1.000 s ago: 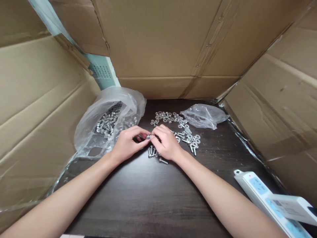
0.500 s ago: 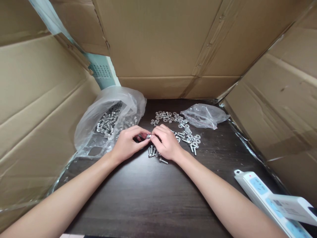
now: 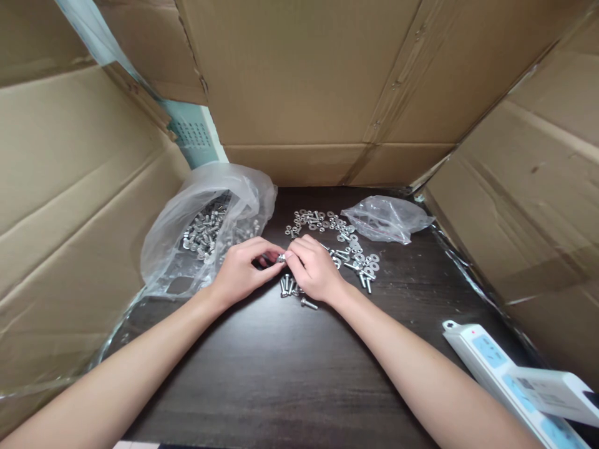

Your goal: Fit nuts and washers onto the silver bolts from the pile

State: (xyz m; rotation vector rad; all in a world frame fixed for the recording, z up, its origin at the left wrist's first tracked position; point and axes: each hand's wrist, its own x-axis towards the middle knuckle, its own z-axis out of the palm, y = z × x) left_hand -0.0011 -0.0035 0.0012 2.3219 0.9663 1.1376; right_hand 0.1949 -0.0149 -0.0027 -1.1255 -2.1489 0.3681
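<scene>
My left hand (image 3: 244,265) pinches a small shiny metal bolt (image 3: 281,257) between thumb and fingertips. From the other side, the thumb and fingers of my right hand (image 3: 312,265) close on the same piece, hiding most of it; I cannot make out whether a nut or washer sits on it. Just below the hands lie several loose bolts (image 3: 309,304) on the dark table (image 3: 262,368). Beyond and to the right of my right hand spread many washers (image 3: 373,267), nuts and further bolts (image 3: 343,254).
At left, a clear plastic bag (image 3: 156,249) gapes open, with many bolts (image 3: 206,231) inside. A flatter plastic bag (image 3: 388,218) lies at the back right. A white power strip (image 3: 486,349) with a white plug-in device (image 3: 547,386) sits at front right. Cardboard walls (image 3: 299,81) enclose the table.
Both hands stay in place around the bolt; the right thumb and fingers have shifted very slightly on it. The loose parts and bags are unmoved.
</scene>
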